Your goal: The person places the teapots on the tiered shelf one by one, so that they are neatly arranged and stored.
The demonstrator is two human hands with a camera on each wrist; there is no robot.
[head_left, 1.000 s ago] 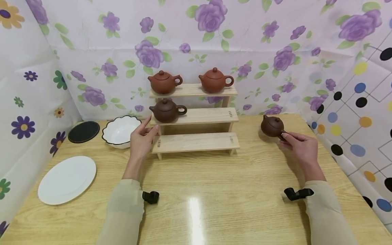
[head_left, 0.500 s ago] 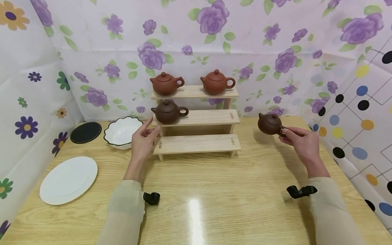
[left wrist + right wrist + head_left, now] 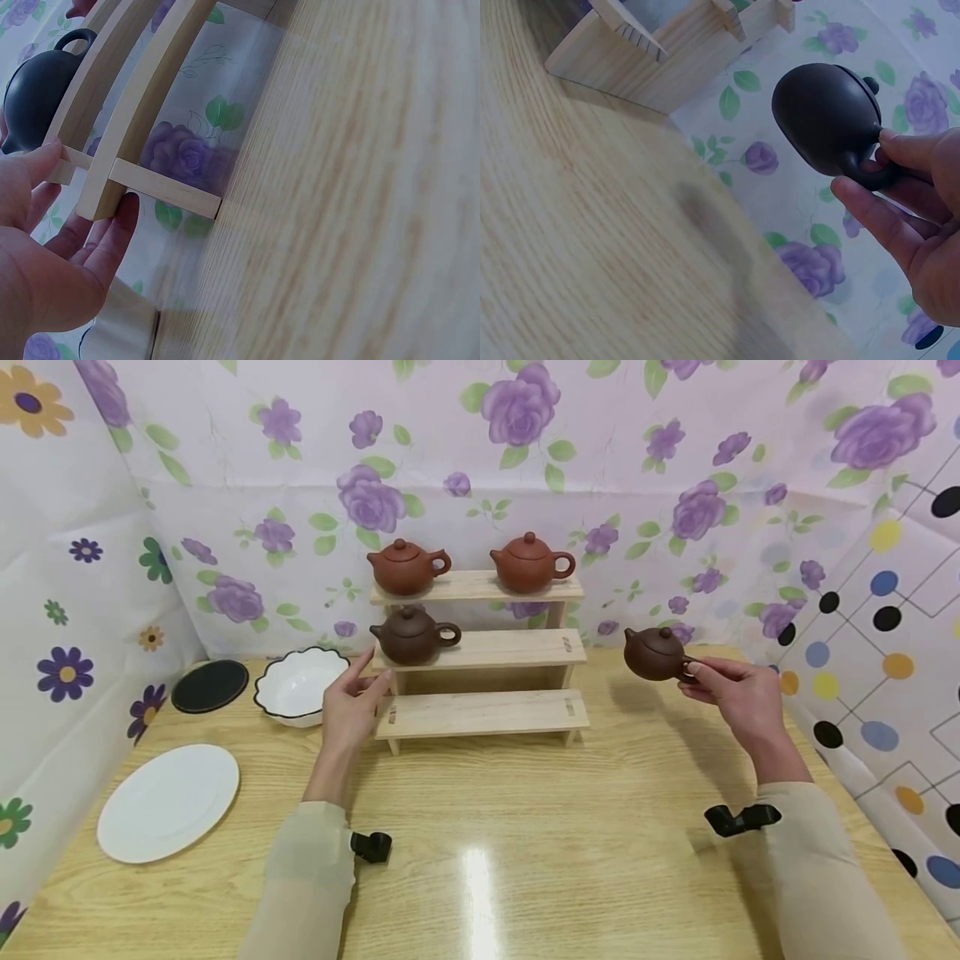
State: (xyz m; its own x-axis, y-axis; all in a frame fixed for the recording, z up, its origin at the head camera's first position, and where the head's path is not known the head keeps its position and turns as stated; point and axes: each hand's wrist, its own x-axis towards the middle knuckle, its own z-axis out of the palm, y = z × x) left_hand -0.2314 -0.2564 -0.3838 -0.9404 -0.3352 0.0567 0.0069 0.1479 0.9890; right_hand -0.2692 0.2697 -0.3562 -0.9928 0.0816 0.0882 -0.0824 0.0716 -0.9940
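My right hand (image 3: 738,697) pinches the loop handle of a dark brown teapot (image 3: 654,653), which hangs in the air right of a three-tier wooden stand (image 3: 483,714). In the right wrist view, thumb and fingers close on the handle of that teapot (image 3: 821,116). My left hand (image 3: 351,702) holds the left end of the stand; the left wrist view has its thumb and fingers against the ends of the shelves (image 3: 105,187). Another dark brown teapot (image 3: 408,637) sits on the middle shelf's left. Two reddish teapots, one left (image 3: 405,568) and one right (image 3: 528,564), stand on the top shelf.
Left of the stand are a white scalloped bowl (image 3: 300,689) with a dark rim and a black round mat (image 3: 210,685). A white oval plate (image 3: 168,803) lies nearer on the wooden table (image 3: 570,860). Flower-printed cloth (image 3: 465,443) hangs behind.
My right hand has lifted the dark brown teapot off the table and carried it up and slightly left. My left hand stays at the stand. The view has shifted a little.
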